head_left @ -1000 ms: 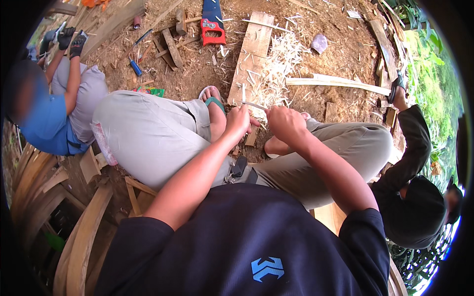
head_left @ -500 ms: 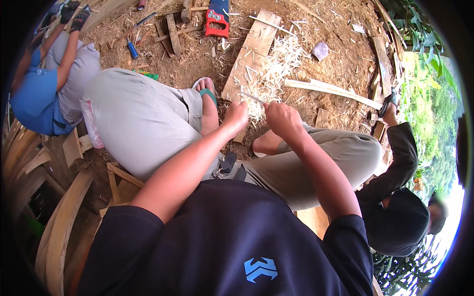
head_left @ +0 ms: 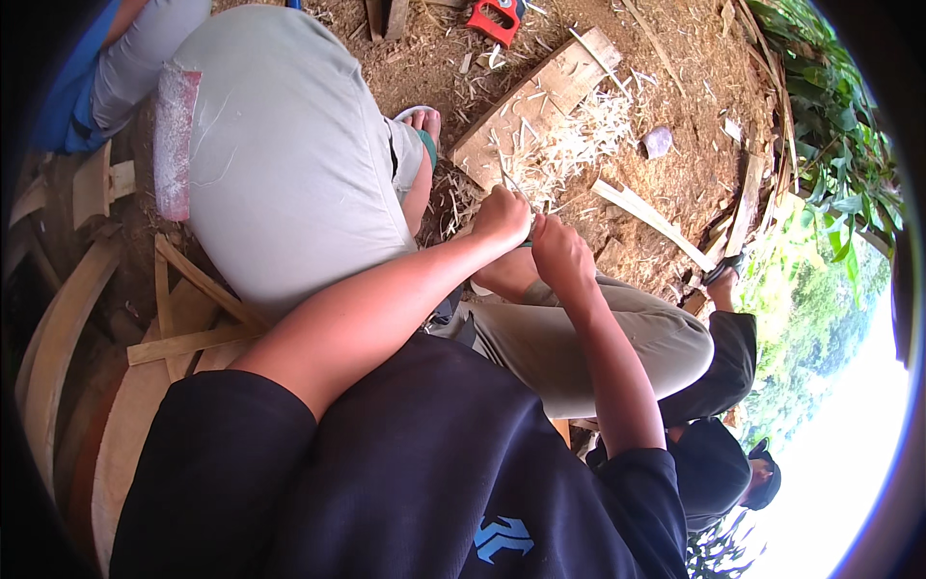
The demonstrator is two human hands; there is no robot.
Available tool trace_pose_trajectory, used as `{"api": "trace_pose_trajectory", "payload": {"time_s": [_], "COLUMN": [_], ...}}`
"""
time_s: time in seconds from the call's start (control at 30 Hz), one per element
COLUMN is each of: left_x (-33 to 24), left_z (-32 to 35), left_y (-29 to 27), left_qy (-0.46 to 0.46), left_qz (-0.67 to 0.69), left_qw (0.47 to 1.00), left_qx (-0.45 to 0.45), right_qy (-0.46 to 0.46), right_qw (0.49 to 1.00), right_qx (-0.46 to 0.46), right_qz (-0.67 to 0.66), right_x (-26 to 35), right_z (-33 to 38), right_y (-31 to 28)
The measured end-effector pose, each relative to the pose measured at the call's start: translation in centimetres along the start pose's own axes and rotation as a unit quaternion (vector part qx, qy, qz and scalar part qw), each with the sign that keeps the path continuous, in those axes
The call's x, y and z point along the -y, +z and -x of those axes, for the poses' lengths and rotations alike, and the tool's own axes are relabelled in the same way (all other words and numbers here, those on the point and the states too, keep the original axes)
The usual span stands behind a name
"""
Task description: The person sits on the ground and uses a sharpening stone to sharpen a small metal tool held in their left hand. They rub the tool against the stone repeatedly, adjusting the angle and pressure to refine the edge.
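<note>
Head view: with left hand clamped on a thin strip and right hand curled just beside, contents unclear, best to work outward toward the far plank.

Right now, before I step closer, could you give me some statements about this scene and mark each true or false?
1. The left hand and right hand are close together. True.
2. The left hand lies flat and open. False: it is closed, with a thin strip jutting out beyond it.
3. Pale wood shavings lie beside the board. True.
4. The saw handle is green. False: the saw handle is red.
5. The purplish stone lies apart from the board. True.
</note>
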State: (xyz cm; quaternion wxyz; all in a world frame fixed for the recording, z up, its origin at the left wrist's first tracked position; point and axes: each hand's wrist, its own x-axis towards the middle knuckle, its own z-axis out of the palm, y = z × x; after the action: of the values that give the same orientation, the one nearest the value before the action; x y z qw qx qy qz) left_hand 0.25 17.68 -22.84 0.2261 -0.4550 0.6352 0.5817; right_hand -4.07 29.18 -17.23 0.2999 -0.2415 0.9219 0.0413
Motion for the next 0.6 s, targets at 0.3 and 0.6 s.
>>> {"api": "trace_pose_trajectory", "payload": {"time_s": [0.3,0.6], "left_x": [-1.4,-1.5], "left_z": [1.2,1.5], "left_y": [-0.4,-0.4], "left_qy": [-0.022,-0.004], "left_qz": [0.007,-0.002], "left_qw": [1.000,0.999], "left_qx": [-0.021,-0.037], "right_qy": [0.008,0.028], "right_qw": [0.999,0.996], "right_qx": [0.026,0.078], "right_qz": [0.023,0.031], "right_x": [1.1,2.0], "right_z": [-0.2,-0.4], "right_y": [-0.3,-1.6]}}
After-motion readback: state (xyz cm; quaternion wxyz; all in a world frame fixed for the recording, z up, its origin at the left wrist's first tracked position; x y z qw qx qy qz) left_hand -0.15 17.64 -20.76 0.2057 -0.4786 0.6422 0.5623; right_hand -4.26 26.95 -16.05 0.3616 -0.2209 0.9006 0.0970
